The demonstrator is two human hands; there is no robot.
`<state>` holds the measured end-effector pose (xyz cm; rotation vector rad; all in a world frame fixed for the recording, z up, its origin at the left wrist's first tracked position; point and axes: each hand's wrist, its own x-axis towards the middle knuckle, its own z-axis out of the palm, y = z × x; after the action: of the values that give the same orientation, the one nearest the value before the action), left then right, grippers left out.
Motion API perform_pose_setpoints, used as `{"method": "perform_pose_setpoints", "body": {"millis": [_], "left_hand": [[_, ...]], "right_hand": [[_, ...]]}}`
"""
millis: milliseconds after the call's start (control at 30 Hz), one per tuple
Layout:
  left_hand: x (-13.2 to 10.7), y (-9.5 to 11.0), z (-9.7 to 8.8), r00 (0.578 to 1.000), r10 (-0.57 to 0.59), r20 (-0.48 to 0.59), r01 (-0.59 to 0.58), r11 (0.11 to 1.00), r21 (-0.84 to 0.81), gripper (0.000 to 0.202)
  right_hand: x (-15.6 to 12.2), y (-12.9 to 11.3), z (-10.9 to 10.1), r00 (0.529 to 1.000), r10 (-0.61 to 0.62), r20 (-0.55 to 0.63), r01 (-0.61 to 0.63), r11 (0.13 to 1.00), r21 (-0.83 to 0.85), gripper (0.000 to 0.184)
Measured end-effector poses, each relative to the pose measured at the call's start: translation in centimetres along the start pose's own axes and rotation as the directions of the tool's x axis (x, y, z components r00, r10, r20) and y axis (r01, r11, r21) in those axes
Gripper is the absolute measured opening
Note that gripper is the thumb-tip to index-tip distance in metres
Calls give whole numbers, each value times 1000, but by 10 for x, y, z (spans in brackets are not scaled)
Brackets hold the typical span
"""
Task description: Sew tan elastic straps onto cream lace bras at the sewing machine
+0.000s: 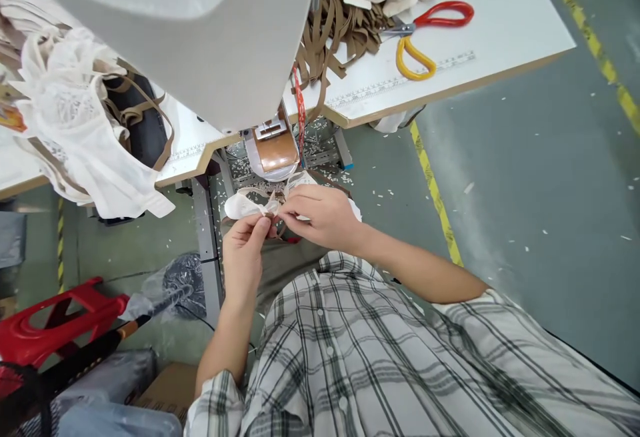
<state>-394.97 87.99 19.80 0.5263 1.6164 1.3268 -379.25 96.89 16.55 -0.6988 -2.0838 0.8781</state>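
Observation:
Over my lap, just in front of the sewing machine's narrow end, I hold a white bra (241,205) with brown straps. My left hand (244,250) pinches a brown and white part of it between thumb and fingertips. Close beside it, my right hand (323,217) has its fingers closed on the same bra, its fingertips near the left thumb and covering part of the fabric. Ahead of both hands is the sewing machine (235,43), with a metal presser part (270,130) above a brown plate (277,151).
White bras (80,110) hang over the table edge at left. Brown straps (340,23) are heaped on the white table (500,23) at right, beside scissors (413,27) with red and yellow handles. A red plastic stool (65,317) stands at lower left. Scraps litter the floor.

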Motion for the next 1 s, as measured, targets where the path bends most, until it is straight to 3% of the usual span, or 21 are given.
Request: {"method": "perform_pose_setpoints", "body": {"millis": [200,333,467,667,833,933,1000], "left_hand": [[3,0,-1,996,-91,-12,89,989,-114,19],[2,-2,2,996,-95,-5,93,990,-109,21],[1,-6,5,999,-10,-39,7,998,-64,21],[-4,-9,5,994,98,-37,-94,991,98,19],[-5,-9,4,994,89,-71,-80,989,124,21],[-4,-8,2,995,88,-50,-84,993,80,19],[-4,-7,1,995,93,-37,-90,994,54,16]], "right_hand": [[-10,13,-7,950,283,-135,-272,957,100,17],[-13,7,-2,977,209,-50,-205,976,75,26],[-9,-5,9,986,148,-73,-145,988,46,24],[-4,-9,18,983,181,12,-180,982,-59,22],[-2,9,8,959,284,-8,-284,957,-56,13],[-7,29,-10,925,378,-45,-379,925,-27,27],[-12,44,-20,911,412,-3,-412,911,-24,42]]}}
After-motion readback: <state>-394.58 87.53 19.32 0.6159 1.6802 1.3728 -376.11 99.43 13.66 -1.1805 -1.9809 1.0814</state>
